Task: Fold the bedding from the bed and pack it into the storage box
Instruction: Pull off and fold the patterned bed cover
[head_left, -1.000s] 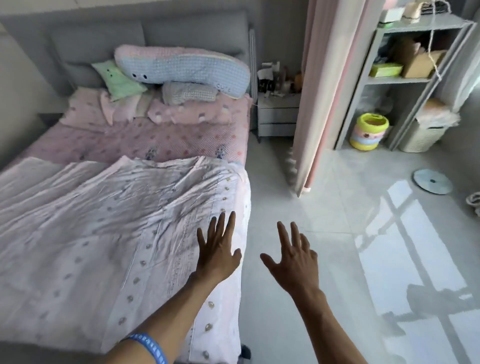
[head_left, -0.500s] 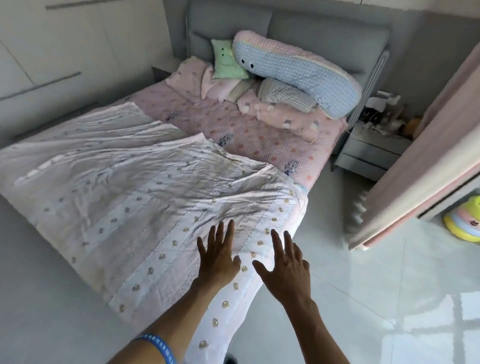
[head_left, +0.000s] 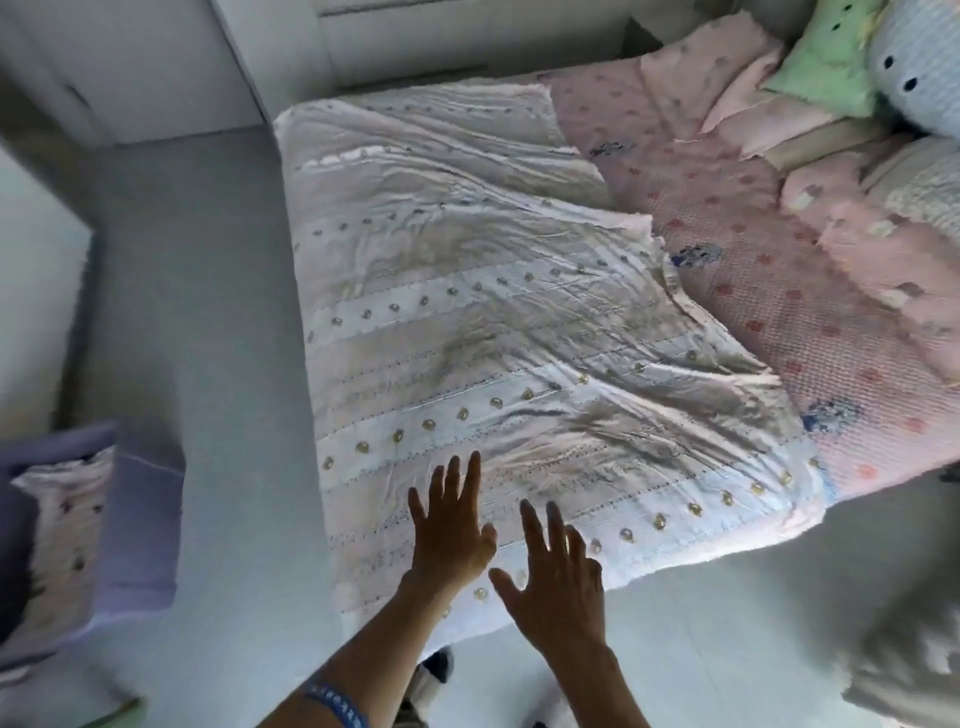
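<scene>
At the far left, on the floor, stands the storage box (head_left: 140, 525), a purple fabric one, and a folded pale piece with the same dotted pattern already lies inside it, so part of the packing seems done. To the right of it, on the bed (head_left: 810, 332), lies the quilt (head_left: 493, 332), spread almost flat, probably so that it can be folded in clean halves; its near edge hangs a little over the side of the bed. Over this near edge is the left hand (head_left: 452, 540), with a blue wristband (head_left: 337, 709) on its arm, and its fingers (head_left: 457, 483) are straight and spread, holding nothing. Just beside it is the right hand (head_left: 558, 587), also wide and flat, with nothing in it. I cannot tell whether the palms touch the cloth or hover above it. Further right, the pink sheet (head_left: 789, 291) is uncovered, and the pillows (head_left: 831, 67) lie piled at the head of the bed.
</scene>
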